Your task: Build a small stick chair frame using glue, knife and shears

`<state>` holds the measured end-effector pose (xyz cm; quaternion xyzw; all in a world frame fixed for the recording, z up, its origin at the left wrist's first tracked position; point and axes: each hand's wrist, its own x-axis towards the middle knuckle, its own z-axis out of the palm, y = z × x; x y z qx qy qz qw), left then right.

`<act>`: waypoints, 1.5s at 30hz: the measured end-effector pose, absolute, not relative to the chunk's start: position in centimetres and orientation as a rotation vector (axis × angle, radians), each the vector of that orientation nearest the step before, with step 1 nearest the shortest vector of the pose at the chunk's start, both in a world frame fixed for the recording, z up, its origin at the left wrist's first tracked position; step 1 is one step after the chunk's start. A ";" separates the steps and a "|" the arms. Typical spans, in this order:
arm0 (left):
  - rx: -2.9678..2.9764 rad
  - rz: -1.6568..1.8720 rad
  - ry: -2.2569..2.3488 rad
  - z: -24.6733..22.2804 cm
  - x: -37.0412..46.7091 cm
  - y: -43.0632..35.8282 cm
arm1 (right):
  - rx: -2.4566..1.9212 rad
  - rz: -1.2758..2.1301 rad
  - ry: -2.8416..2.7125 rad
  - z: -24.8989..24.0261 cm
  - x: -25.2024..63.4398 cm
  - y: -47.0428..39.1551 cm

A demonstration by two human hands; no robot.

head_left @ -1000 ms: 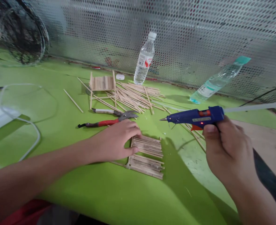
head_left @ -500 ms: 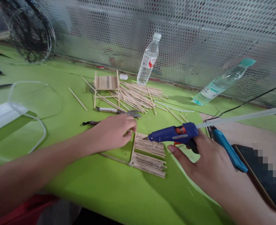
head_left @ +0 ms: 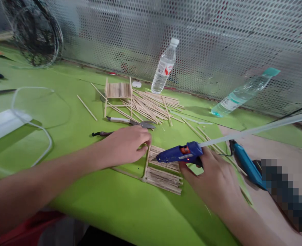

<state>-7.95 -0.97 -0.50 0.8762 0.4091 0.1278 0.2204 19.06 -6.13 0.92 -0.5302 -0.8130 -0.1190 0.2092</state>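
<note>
My right hand point(head_left: 209, 174) is closed around a blue glue gun point(head_left: 179, 153) with a long clear glue stick sticking out of its back. The gun's metal tip is over the left part of a small frame of wooden sticks point(head_left: 163, 176), near its crossbar. My left hand point(head_left: 130, 143) pinches the frame's upper left corner between thumb and fingers. The frame lies on the green table, with two groups of slats and a gap between them. Behind my left hand lie pruning shears point(head_left: 120, 120), partly covered by it.
Beyond the shears are a small stick chair point(head_left: 118, 90) and a pile of loose sticks point(head_left: 151, 106). Two bottles stand behind, one clear point(head_left: 163, 68), one greenish and tilted point(head_left: 243, 94). A blue tool point(head_left: 248, 164) and a pixelated dark object lie right; a white cable point(head_left: 49, 136) left.
My right hand has moved left and slightly down with the glue gun, bringing its tip closer to the frame's crossbar. My left hand stays at the corner.
</note>
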 end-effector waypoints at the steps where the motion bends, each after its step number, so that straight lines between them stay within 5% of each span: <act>1: 2.428 0.354 1.127 -0.5 -8.0 -1.0 | -1.480 -0.328 -2.255 0.8 19.0 -6.1; 45: 2.508 0.303 1.101 -0.5 -7.8 -0.9 | -1.316 -0.574 -2.408 0.7 19.0 -5.6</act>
